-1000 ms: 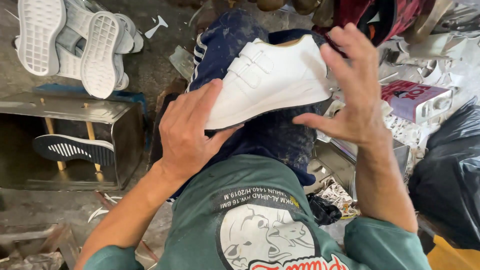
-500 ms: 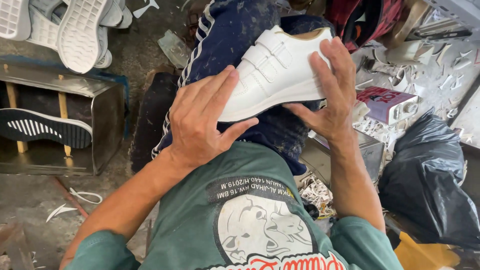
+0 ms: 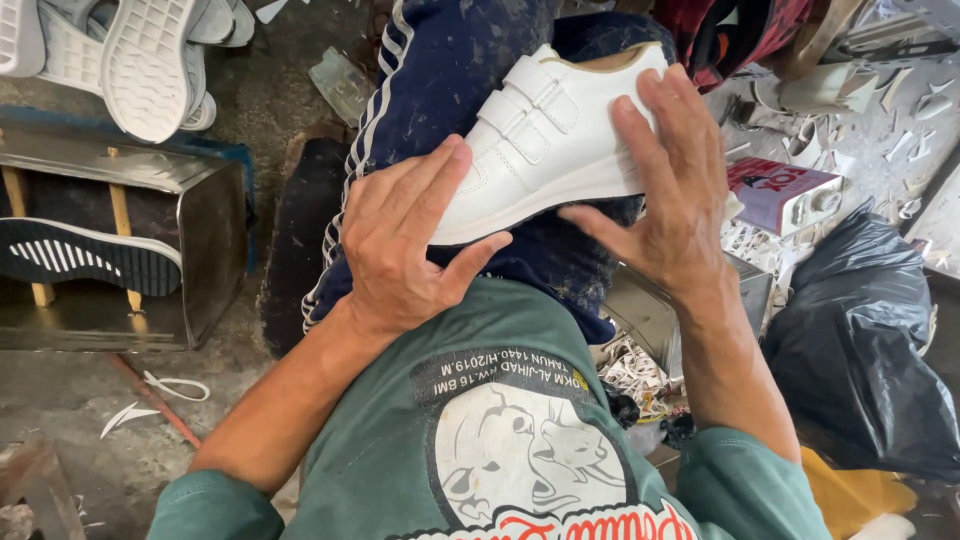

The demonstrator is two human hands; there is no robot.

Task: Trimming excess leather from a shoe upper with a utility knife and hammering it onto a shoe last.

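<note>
A white shoe [image 3: 545, 145] with two straps across its top lies on my lap, over dark blue trousers with white side stripes [image 3: 440, 70]. My left hand [image 3: 405, 245] presses flat on the shoe's toe end, fingers spread, thumb under the sole edge. My right hand [image 3: 670, 190] cups the heel side, fingers laid over the upper and thumb pointing toward the sole. Both hands hold the shoe between them.
A metal box [image 3: 130, 250] at left holds a dark sole with white stripes [image 3: 90, 255]. White soles [image 3: 150, 60] lie on the floor at top left. A black plastic bag [image 3: 860, 350] and a small pink box [image 3: 785, 190] sit at right among white scraps.
The view has drifted, so the shoe and hands sit lower and nearer. My right hand has slid from the shoe's far edge onto its heel side. My left hand stays on the toe.
</note>
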